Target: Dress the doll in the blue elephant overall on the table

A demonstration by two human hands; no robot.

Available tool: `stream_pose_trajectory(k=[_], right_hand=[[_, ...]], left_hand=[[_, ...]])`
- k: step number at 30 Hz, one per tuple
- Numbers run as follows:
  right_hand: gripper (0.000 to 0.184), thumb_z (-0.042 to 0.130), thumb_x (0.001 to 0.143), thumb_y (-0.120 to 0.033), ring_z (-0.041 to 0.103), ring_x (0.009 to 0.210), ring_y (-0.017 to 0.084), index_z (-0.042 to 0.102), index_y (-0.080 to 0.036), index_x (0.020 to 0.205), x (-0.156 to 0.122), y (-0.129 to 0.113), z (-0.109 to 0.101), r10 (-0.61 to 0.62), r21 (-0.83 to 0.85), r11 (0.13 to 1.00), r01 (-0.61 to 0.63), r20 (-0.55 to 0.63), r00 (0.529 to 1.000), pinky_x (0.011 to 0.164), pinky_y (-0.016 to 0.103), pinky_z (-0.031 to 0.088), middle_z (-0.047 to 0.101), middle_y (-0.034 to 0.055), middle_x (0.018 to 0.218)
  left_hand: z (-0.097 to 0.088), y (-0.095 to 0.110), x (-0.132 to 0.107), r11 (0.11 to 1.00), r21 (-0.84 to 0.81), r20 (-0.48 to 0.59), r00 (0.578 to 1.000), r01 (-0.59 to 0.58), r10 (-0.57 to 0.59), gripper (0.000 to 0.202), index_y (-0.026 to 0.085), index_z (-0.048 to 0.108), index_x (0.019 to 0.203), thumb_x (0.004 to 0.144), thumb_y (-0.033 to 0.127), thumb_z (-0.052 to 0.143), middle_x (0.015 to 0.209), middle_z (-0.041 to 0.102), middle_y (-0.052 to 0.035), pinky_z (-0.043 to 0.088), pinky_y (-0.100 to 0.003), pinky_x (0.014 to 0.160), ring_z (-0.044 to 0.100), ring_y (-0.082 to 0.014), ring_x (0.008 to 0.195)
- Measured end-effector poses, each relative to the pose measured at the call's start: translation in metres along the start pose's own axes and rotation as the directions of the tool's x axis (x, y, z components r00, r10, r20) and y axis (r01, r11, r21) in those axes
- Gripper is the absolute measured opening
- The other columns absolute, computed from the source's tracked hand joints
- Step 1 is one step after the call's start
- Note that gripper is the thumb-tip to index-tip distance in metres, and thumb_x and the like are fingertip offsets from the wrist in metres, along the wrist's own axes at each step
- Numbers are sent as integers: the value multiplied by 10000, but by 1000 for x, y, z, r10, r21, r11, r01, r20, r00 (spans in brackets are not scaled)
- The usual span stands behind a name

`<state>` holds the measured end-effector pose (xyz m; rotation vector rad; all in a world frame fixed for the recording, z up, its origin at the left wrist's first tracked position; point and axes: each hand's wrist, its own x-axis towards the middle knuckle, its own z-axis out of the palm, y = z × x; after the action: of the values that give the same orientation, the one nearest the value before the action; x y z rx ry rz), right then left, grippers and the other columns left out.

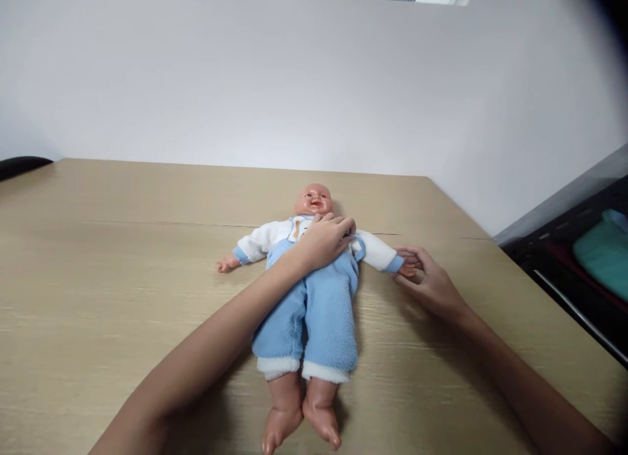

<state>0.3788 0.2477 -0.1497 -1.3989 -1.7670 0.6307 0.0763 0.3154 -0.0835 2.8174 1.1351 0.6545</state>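
A baby doll [331,318] lies on its back on the table, head away from me and bare feet towards me. It wears light-blue fleece trousers with white cuffs and a white top with blue cuffs. Across its chest reaches my left hand [326,239], fingers bent over the top near the shoulder strap; the fingertips are partly hidden. My right hand [429,282] has its thumb and fingers around the doll's hand [408,267] at the sleeve cuff. The doll's other arm [260,242] stretches out on the left, untouched.
The wooden table [122,259] has a seam running across it. A pale wall [245,82] rises behind. At the right stands a dark rack [540,259] with green cloth [603,252]. A black curved edge [24,164] shows at far left.
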Motion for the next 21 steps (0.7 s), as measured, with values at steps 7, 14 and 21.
stream_pose_trajectory(k=[7,14,21], right_hand=[[732,948,730,-563,678,1388,363,631,-277,1324,32,-17,13,132,428,903,-35,-199,971,1226,550,532,725,137,1439],[687,934,761,-559,750,1173,299,646,-267,1312,67,-49,40,65,467,883,38,-203,977,1157,512,569,745,107,1333],[532,875,814,-535,723,1104,269,693,-272,1239,64,-55,78,-109,396,906,149,-121,987,1057,447,607,669,90,1252]], left_hand=[[-2,-1,-3,990,-117,-76,995,-79,70,231,190,649,1190,1124,340,485,1149,754,-105,476,-403,933,649,-270,1014],[-5,-3,-8,966,-168,-163,972,-198,171,341,176,670,1216,1155,390,412,1137,727,-127,483,-390,946,645,-260,1029],[-8,-6,-16,943,-177,-261,937,-282,231,365,179,681,1241,1161,405,406,1105,721,-129,501,-382,943,649,-247,1009]])
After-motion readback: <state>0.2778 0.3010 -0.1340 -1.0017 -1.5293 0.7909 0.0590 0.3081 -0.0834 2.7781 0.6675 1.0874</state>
